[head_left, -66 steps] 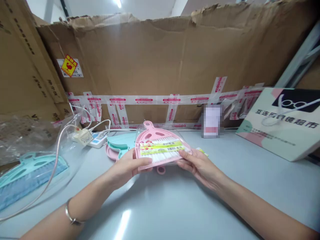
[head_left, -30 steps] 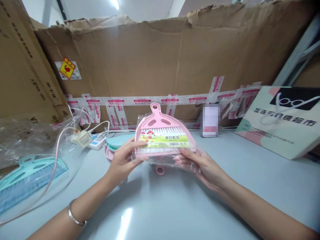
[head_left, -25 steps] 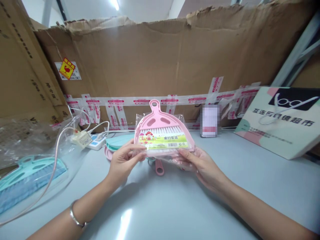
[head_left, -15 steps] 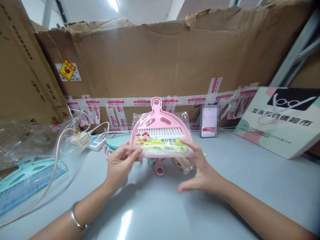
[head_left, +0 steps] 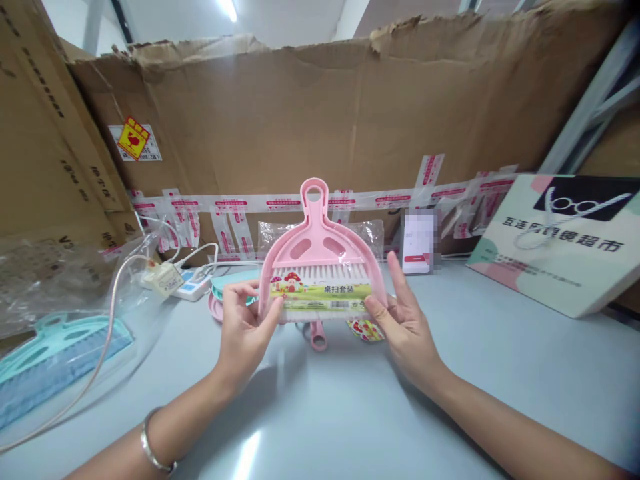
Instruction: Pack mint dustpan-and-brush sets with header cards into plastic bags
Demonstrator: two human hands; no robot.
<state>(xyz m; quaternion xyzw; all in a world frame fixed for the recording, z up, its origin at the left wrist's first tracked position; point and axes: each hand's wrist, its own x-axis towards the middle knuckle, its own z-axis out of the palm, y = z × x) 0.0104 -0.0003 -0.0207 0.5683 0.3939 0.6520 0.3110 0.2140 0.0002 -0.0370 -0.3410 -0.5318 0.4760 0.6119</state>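
Note:
A pink dustpan and brush set point(head_left: 320, 257) with a green label stands almost upright in front of me, handle loop up, inside a clear plastic bag point(head_left: 373, 232). My left hand point(head_left: 243, 327) pinches its lower left corner. My right hand point(head_left: 405, 320) holds its lower right edge with the thumb, the other fingers spread upward. Behind and under the set lie a pink handle point(head_left: 317, 335) and teal and pink dustpans point(head_left: 225, 288) on the grey table point(head_left: 350, 413).
A teal brush set point(head_left: 55, 353) in crumpled plastic lies far left, with a white power strip point(head_left: 190, 285) and cables. A taped cardboard wall point(head_left: 350, 133) closes the back. A paper bag point(head_left: 565, 240) leans at right; a small white card point(head_left: 419, 243) stands nearby.
The pink set has been tipped from flat to nearly upright and raised. My right hand let go of the bag's lower edge, opened, then took the lower right corner again.

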